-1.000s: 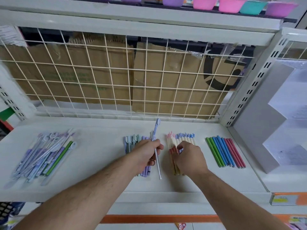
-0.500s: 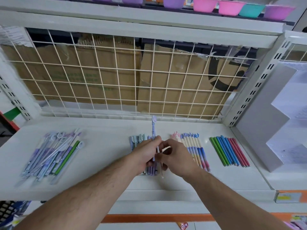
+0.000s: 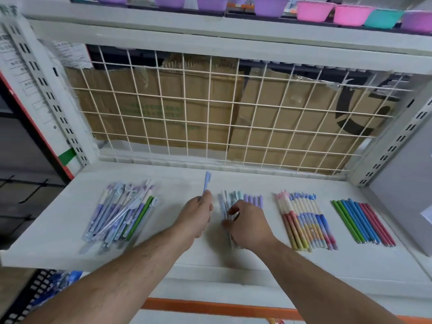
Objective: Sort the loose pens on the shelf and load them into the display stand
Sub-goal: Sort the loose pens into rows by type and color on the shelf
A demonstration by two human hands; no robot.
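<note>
Left grip [image 3: 196,216] pinches a pale blue pen [image 3: 207,181] low on its barrel, my fingers curled round it, so the capped end stands up and away from me over the white shelf [image 3: 168,183]. Just to its right, my right grip [image 3: 247,226] bends down onto the mint and lilac pens [image 3: 253,198], thumb and fingertips closed on the leftmost ones of that bunch. How many I have hold of I cannot tell, since my own hand hides their near ends.

Sweeping the shelf from the left: a loose heap of pens [image 3: 121,213] lies crisscrossed near the left edge, mostly lilac and pale blue with one green barrel on its right side. Next comes my left grip with its single pen, then the mint and lilac bunch under my right grip. Well apart to the right lies a neat row of pastel pens [image 3: 306,220], caps away from me and barrels side by side. Farther right again is a row of slim green, blue and red pens [image 3: 362,222], touching one another and slanting toward the right.

Behind the shelf a white wire grid [image 3: 210,113] stands in front of brown cardboard [image 3: 163,108], and coloured bowls [image 3: 311,10] line the shelf above
</note>
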